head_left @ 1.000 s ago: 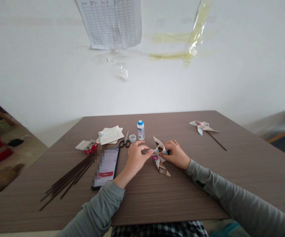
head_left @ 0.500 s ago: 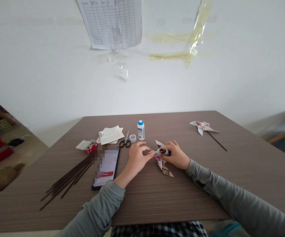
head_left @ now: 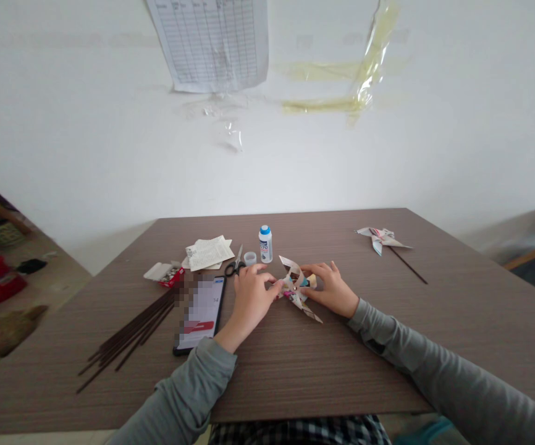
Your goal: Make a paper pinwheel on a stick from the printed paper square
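Observation:
A folded paper pinwheel (head_left: 296, 299) of printed paper lies between my hands over the middle of the table. My left hand (head_left: 254, 292) pinches its left side between thumb and fingers. On the other side, my right hand (head_left: 332, 288) grips a blade, its fingertips partly hidden by the paper. A small dot shows at the pinwheel's centre. No stick is visible on it. Just beyond my left hand are black-handled scissors (head_left: 235, 266), a small clear cup (head_left: 249, 258) and a white bottle with a blue cap (head_left: 265, 245).
A phone (head_left: 200, 318) and a bundle of dark sticks (head_left: 128, 330) lie to the left. Behind them are an opened red-and-white box (head_left: 170, 275) of small pieces and some paper squares (head_left: 209, 254). Another pinwheel (head_left: 381, 238) on a stick rests at the far right of the table (head_left: 434, 346).
The pinwheel has turned and flattened, so its centre and more blades now show. My left hand has shifted slightly left; my right hand stays at the right side.

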Available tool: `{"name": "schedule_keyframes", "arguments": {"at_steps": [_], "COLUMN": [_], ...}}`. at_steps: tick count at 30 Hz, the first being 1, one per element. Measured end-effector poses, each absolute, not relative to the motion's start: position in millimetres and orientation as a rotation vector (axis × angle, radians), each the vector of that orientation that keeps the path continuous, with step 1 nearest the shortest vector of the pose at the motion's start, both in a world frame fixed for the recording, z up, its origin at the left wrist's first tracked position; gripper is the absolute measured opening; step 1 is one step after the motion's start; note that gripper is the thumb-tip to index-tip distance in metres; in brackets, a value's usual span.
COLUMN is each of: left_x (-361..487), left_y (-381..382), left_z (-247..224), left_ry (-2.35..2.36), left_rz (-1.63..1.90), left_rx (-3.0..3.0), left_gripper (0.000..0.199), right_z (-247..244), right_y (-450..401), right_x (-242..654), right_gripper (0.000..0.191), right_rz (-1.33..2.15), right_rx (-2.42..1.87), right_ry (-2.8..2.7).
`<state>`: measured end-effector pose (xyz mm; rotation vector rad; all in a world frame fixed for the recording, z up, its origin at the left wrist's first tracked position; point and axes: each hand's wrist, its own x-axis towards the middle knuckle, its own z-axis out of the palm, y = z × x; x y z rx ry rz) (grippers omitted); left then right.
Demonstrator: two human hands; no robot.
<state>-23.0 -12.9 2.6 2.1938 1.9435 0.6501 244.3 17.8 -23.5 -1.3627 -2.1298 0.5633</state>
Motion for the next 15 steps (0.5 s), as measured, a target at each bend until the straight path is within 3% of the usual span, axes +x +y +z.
{"name": "schedule_keyframes", "arguments": {"at_steps": [15], "left_x": [-21.9], "left_y": [-16.7], "left_z": [9.1], "left_ry": [1.969], "left_rz": [0.613], "left_rx": [2.152], "left_gripper": [0.012], "right_z": [-26.0], "right_y": [15.8], "right_x": [245.6], "right_gripper": [0.061], "right_rz": [0.519], "right_rx": [-1.352], "right_ry": [-2.209]}}
